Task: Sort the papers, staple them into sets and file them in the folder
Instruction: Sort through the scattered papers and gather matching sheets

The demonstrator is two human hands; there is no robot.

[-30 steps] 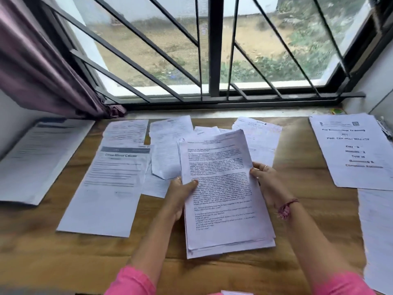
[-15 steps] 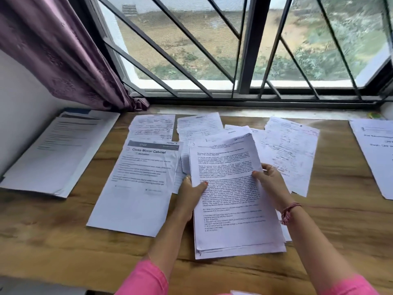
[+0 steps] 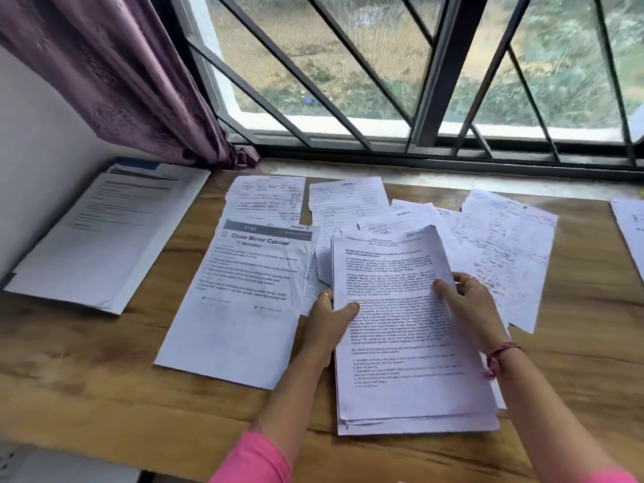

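A stack of printed papers (image 3: pixel 400 343) lies in front of me on the wooden table (image 3: pixel 104 395). My left hand (image 3: pixel 331 318) grips the stack's left edge, thumb on the top sheet. My right hand (image 3: pixel 467 305) holds the right edge, thumb pressing on the text. Left of the stack lies a sheet headed "Close Mirror Cabinet" (image 3: pixel 244 298). Handwritten sheets (image 3: pixel 505 249) spread behind and to the right. At the far left a folder with papers on it (image 3: pixel 101 235) leans against the wall.
A purple curtain (image 3: pixel 115 71) hangs at the left over the barred window (image 3: pixel 418 81). Another printed sheet (image 3: pixel 630 228) shows at the right edge. More handwritten pages (image 3: pixel 268 196) lie near the window sill.
The view has swung left and moved closer; the folder is now more central. Both hands still hold the stack, and the right thumb has slid further onto the top sheet.
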